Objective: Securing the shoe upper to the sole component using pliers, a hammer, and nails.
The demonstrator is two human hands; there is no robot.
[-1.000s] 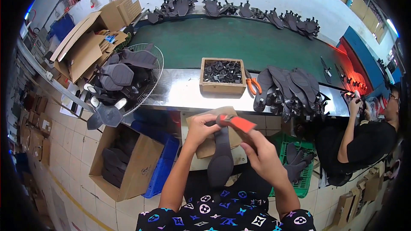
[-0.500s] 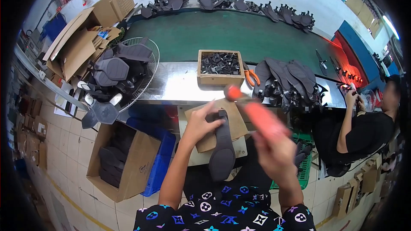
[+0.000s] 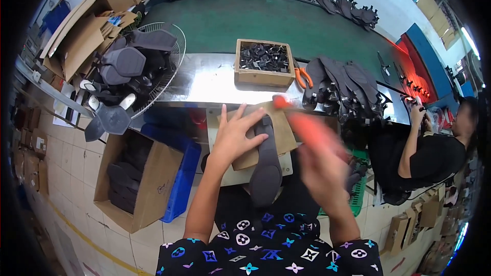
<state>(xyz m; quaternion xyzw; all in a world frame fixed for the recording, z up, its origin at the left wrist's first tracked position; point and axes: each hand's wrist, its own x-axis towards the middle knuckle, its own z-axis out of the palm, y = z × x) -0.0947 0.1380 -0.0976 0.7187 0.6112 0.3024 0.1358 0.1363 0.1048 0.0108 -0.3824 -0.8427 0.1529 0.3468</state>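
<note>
A dark grey shoe sole (image 3: 266,171) lies with its heel end on a tan board (image 3: 284,135), its rounded toe end reaching back toward my lap. At the heel tip sits a small black block (image 3: 266,121). My left hand (image 3: 232,140) has its fingers spread over the board's left part, and its thumb touches the sole's edge. Closed around the red handle of a hammer (image 3: 313,129), my right hand (image 3: 323,174) is blurred by motion. The hammer's red-tipped head hangs just right of the heel end; whether it touches anything I cannot tell.
Ahead, a wooden box (image 3: 263,76) of small black pieces stands beside orange-handled pliers (image 3: 304,77) and piled soles (image 3: 345,89). A wire basket (image 3: 174,74) of soles is left, above a carton (image 3: 158,184). At right, another person (image 3: 419,148) works near a green crate (image 3: 358,202).
The left hand's fingers have spread wider, with the thumb still at the sole. The hammer remains raised in my right hand, slightly shifted. The whole view has tilted a little.
</note>
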